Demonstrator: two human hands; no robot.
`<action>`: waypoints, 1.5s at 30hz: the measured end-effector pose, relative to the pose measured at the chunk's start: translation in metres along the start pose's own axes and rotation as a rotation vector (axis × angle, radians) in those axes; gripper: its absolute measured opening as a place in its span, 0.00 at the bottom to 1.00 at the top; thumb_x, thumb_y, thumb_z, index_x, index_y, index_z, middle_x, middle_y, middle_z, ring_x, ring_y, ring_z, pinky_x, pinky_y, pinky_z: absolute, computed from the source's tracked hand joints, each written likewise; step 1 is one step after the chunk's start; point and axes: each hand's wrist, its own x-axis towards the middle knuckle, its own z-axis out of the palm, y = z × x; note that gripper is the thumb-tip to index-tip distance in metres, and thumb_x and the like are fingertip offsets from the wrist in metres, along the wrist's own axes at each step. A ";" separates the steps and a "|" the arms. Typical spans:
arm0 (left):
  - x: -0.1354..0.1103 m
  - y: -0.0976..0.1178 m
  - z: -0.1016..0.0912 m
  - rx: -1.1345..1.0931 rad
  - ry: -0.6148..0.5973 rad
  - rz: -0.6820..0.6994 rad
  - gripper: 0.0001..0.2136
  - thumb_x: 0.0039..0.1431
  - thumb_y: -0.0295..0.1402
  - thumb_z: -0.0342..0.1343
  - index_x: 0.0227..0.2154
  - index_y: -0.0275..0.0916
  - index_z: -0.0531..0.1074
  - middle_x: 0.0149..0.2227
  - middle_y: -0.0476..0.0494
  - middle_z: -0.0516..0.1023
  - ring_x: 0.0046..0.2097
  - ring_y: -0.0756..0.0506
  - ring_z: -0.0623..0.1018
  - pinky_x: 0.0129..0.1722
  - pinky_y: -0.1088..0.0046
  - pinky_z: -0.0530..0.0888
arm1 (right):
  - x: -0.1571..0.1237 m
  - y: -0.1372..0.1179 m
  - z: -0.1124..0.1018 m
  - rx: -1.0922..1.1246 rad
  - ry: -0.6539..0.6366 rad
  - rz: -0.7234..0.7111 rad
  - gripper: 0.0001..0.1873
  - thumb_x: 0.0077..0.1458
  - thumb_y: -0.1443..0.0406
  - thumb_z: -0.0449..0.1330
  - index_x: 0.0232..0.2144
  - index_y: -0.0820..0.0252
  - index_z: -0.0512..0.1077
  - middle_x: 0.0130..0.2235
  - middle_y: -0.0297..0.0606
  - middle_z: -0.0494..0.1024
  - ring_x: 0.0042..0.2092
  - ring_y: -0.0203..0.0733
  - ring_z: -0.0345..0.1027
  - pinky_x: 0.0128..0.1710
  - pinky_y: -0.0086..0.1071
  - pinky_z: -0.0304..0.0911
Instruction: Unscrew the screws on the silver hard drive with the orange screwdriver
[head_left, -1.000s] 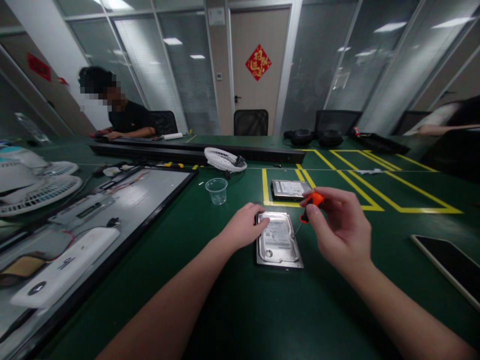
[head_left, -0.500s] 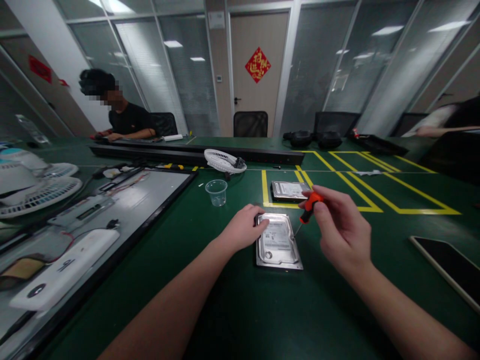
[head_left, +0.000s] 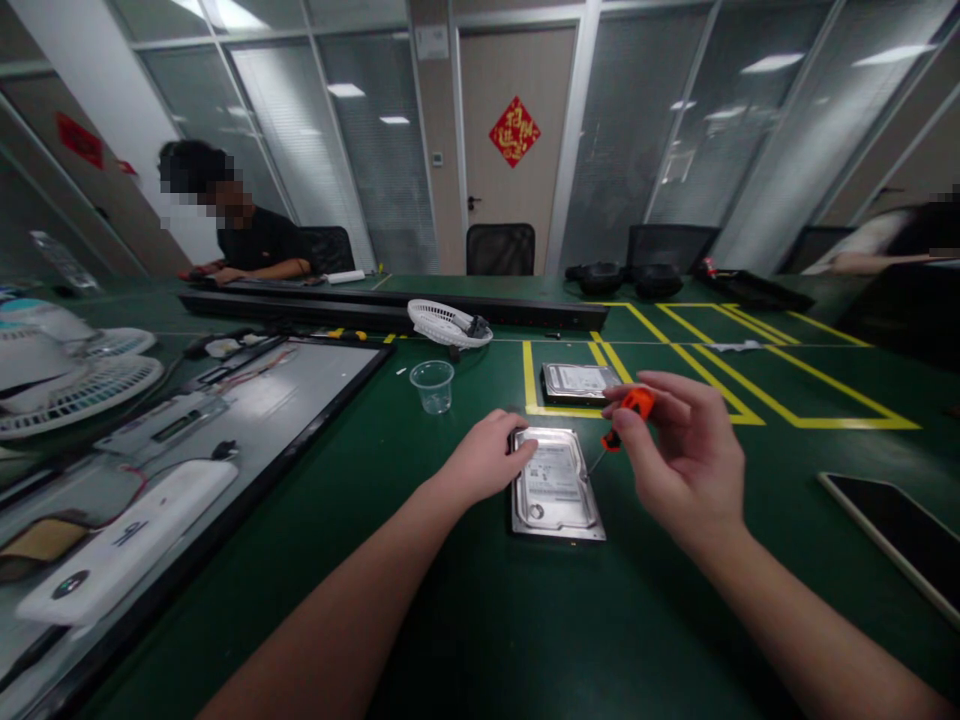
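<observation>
A silver hard drive [head_left: 555, 490] lies flat on the green table in front of me. My left hand [head_left: 491, 452] grips its upper left edge, thumb on the top face and fingers over the far side. In my right hand [head_left: 686, 455] is a screwdriver [head_left: 636, 408] with an orange and black handle, held between thumb and fingers. The thin shaft slants down to the left, and its tip meets the right edge of the drive near a notch. Just beyond, a second hard drive [head_left: 577, 382] rests inside yellow tape lines.
A clear plastic cup [head_left: 433, 386] stands left of the drives, with a white fan grille [head_left: 450, 325] behind it. An opened panel [head_left: 322, 372] with electronics fills the left. A phone [head_left: 896, 530] lies at right. A person [head_left: 259, 235] sits across the table.
The screwdriver handle has tipped slightly to the right, and the fingers of my right hand have shifted around it. My left hand and the drive stay in place.
</observation>
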 end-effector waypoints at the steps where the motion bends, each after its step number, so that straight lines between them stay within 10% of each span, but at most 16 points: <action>1: 0.000 0.000 0.000 -0.002 -0.001 -0.001 0.15 0.67 0.40 0.56 0.50 0.37 0.78 0.47 0.38 0.77 0.46 0.41 0.78 0.46 0.65 0.75 | 0.000 0.000 -0.001 -0.026 -0.011 -0.004 0.22 0.61 0.67 0.66 0.56 0.49 0.71 0.49 0.41 0.81 0.48 0.47 0.78 0.49 0.47 0.74; 9: -0.001 0.004 -0.003 -0.003 -0.020 -0.026 0.16 0.68 0.40 0.56 0.50 0.37 0.78 0.47 0.38 0.77 0.45 0.41 0.78 0.47 0.64 0.75 | 0.001 -0.011 -0.004 -0.059 -0.022 0.016 0.16 0.71 0.64 0.53 0.56 0.50 0.74 0.55 0.41 0.80 0.50 0.45 0.78 0.50 0.44 0.74; 19: -0.001 0.003 -0.003 -0.006 -0.019 -0.012 0.16 0.68 0.41 0.55 0.50 0.37 0.78 0.47 0.39 0.77 0.46 0.41 0.78 0.47 0.64 0.75 | 0.000 -0.002 0.001 0.008 0.046 0.046 0.18 0.61 0.66 0.66 0.52 0.50 0.71 0.50 0.40 0.81 0.43 0.44 0.80 0.43 0.42 0.77; 27: -0.001 0.006 -0.004 0.006 -0.022 -0.023 0.15 0.67 0.40 0.56 0.50 0.37 0.78 0.48 0.38 0.77 0.47 0.41 0.78 0.48 0.64 0.75 | 0.001 -0.010 -0.005 -0.044 -0.027 0.034 0.18 0.71 0.64 0.52 0.58 0.47 0.74 0.55 0.40 0.81 0.51 0.47 0.78 0.56 0.50 0.71; 35: -0.001 0.003 -0.003 -0.009 -0.013 -0.010 0.16 0.68 0.40 0.55 0.50 0.37 0.78 0.47 0.39 0.77 0.46 0.41 0.78 0.47 0.64 0.75 | 0.003 -0.001 -0.006 -0.150 -0.011 -0.032 0.18 0.62 0.65 0.64 0.55 0.48 0.75 0.47 0.40 0.79 0.46 0.46 0.76 0.47 0.45 0.73; 45: -0.002 0.005 -0.005 -0.009 -0.029 -0.023 0.16 0.68 0.41 0.55 0.51 0.38 0.78 0.48 0.39 0.77 0.46 0.41 0.78 0.48 0.64 0.75 | 0.001 -0.008 -0.006 -0.085 -0.012 0.003 0.19 0.68 0.66 0.56 0.59 0.48 0.73 0.53 0.41 0.80 0.52 0.47 0.77 0.51 0.45 0.73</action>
